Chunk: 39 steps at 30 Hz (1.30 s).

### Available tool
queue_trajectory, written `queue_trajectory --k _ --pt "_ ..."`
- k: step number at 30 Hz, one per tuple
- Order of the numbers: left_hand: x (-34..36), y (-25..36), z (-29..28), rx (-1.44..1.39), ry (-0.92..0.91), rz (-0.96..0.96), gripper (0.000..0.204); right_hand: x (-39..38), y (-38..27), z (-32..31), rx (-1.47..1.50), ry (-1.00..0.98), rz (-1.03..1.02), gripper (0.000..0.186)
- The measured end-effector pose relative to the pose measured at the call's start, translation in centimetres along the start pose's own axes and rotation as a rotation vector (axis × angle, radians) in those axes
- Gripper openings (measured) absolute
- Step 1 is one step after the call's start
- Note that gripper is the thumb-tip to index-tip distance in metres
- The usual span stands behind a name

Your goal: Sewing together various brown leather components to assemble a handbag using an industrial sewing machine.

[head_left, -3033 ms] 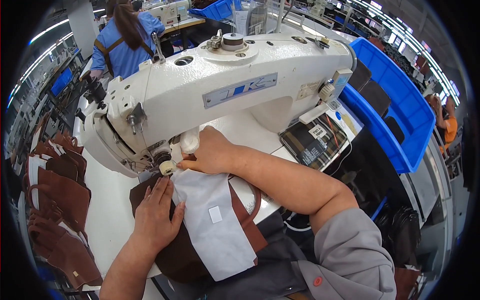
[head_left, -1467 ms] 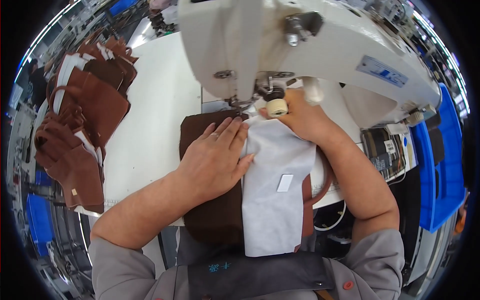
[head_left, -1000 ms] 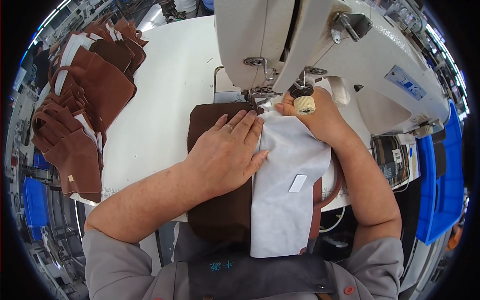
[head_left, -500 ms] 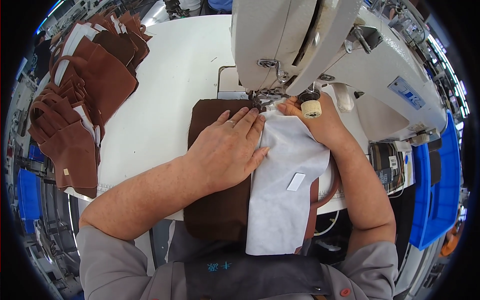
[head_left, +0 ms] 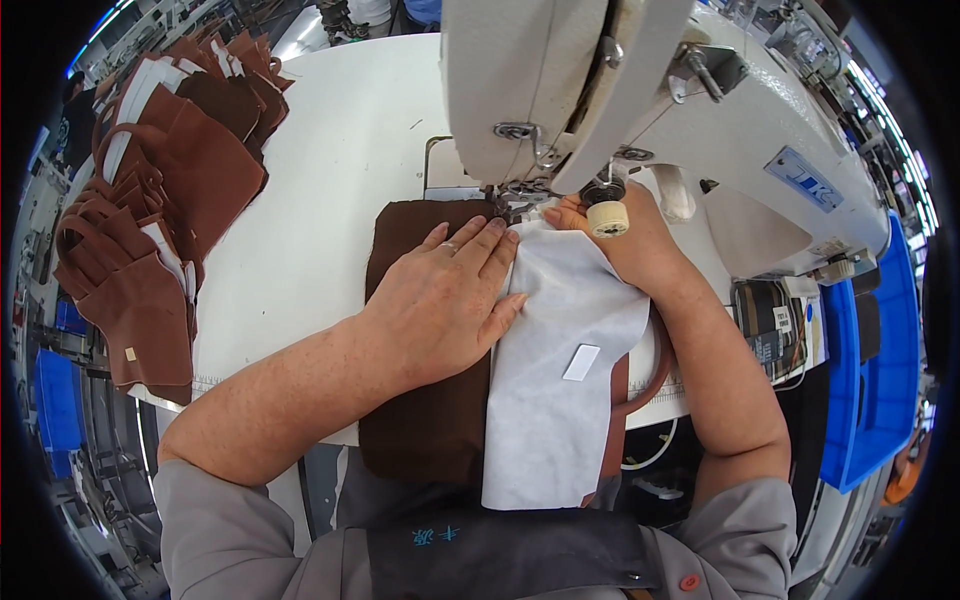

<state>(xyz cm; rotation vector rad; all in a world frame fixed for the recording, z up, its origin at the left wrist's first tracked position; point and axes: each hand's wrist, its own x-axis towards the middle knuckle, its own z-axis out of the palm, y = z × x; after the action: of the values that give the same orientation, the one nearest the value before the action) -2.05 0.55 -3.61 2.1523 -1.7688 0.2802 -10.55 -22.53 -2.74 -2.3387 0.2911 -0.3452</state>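
Observation:
My left hand (head_left: 445, 300) lies flat on a dark brown fabric piece (head_left: 425, 425), thumb spread, fingertips close to the presser foot (head_left: 505, 205) of a white sewing machine (head_left: 540, 90). The thumb tip touches a white lining piece (head_left: 555, 290) that overlaps the brown one and bears a small white label (head_left: 581, 362). Right of the foot, my right hand (head_left: 630, 235) pinches the lining's upper edge. A cream-capped knob (head_left: 607, 218) hides part of those fingers. Under the lining, reddish-brown material with a looped handle (head_left: 655, 375) shows at the right.
Stacked reddish-brown bag pieces with handles (head_left: 200, 160) lie along the left of the white table (head_left: 320, 180). Dark folded items (head_left: 760, 320) sit at the table's right, beside a blue bin (head_left: 900, 350). Another blue bin (head_left: 58, 400) stands at far left.
The whole view has shifted slightly, so the machine, fabric and hands appear a little further left. Both hands keep nearly the same hold beside the presser foot.

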Motion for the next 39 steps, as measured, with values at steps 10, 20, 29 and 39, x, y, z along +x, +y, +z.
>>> queue_trajectory --k 10,20,29,39 --pt "0.4 0.2 -0.5 -0.051 0.006 0.033 0.048 -0.7 0.7 -2.9 -0.434 0.054 -0.293 0.048" --pt "0.5 0.2 -0.8 -0.018 -0.026 0.046 0.052 -0.2 1.5 -3.8 -0.187 0.187 -0.429 0.029" --pt "0.4 0.2 -0.8 -0.031 -0.073 0.024 0.052 -4.7 -1.6 -5.9 -0.094 -0.034 -0.285 0.032" --pt "0.6 0.0 -0.7 -0.041 -0.054 0.025 0.051 -2.0 0.9 -0.6 -0.113 0.093 -0.476 0.038"
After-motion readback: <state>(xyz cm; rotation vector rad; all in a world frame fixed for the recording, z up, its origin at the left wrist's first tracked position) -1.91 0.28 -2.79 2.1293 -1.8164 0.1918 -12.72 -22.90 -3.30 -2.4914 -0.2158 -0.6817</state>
